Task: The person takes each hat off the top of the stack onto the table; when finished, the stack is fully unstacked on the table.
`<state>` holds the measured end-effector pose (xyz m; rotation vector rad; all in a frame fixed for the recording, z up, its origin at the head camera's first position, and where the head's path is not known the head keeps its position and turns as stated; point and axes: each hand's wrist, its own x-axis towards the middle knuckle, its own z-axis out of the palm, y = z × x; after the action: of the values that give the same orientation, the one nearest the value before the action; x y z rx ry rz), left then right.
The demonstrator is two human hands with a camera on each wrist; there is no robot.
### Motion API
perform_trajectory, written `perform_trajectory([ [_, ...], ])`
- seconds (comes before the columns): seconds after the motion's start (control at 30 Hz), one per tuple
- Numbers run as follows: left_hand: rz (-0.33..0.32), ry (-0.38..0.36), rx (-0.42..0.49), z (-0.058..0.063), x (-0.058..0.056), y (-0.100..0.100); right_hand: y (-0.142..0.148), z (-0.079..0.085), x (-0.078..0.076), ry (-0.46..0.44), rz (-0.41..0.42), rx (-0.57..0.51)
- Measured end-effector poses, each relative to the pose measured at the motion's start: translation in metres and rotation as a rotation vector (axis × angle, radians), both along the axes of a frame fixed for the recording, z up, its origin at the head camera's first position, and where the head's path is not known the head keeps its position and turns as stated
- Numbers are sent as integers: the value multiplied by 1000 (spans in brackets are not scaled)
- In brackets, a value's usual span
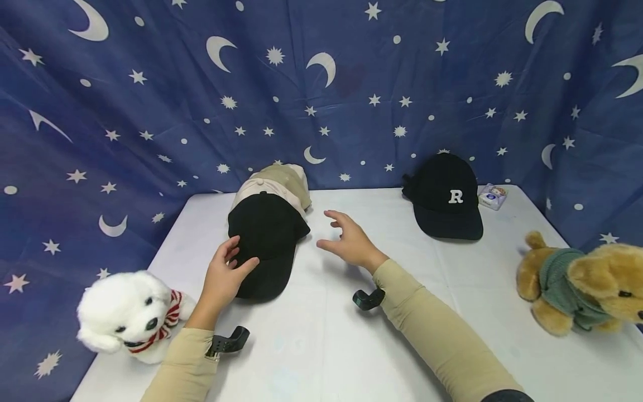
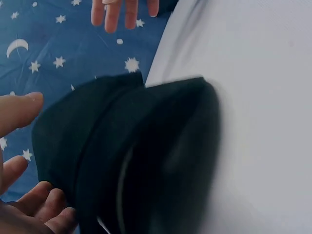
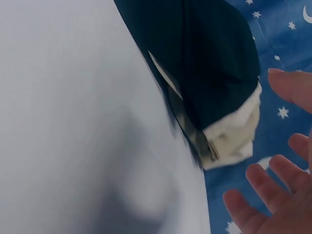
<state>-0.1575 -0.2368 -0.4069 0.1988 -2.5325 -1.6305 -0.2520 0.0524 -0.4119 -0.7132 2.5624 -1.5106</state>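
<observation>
A plain black cap (image 1: pixel 266 229) lies left of the middle of the white table, its brim toward me. Behind and partly under it are beige and cream caps (image 1: pixel 286 181). My left hand (image 1: pixel 221 279) is at the cap's left side, thumb spread; in the left wrist view its fingertips (image 2: pixel 53 200) meet the black fabric. To the right of the cap my right hand (image 1: pixel 354 243) hovers over the table, fingers spread and holding nothing. The right wrist view shows the black cap (image 3: pixel 214 63) with pale cap fabric (image 3: pixel 234 134) jutting from beneath it, apart from the right fingers.
Another black cap (image 1: pixel 447 195) with a white R stands at the back right, beside a small card-like item (image 1: pixel 493 196). A white plush dog (image 1: pixel 130 312) sits at the left, a brown plush dog (image 1: pixel 567 290) at the right. A starry blue curtain (image 1: pixel 351 72) hangs behind the table.
</observation>
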Motion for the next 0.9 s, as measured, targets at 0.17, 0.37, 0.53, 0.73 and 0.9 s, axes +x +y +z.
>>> perform_trajectory([
  [0.17,11,-40,-21,-10,2,-11,-21,-1,3,-36,21,-2],
  [0.37,-4,-118,-31,-19,5,-20,-43,-1,8,-65,59,15],
  [0.53,-16,-184,-40,-21,6,-22,-56,-3,12,-84,99,36],
  [0.73,-24,-232,-35,-21,7,-24,-65,-7,15,-80,120,35],
  [0.9,-30,-250,-40,-20,8,-26,-68,-9,16,-103,125,4],
])
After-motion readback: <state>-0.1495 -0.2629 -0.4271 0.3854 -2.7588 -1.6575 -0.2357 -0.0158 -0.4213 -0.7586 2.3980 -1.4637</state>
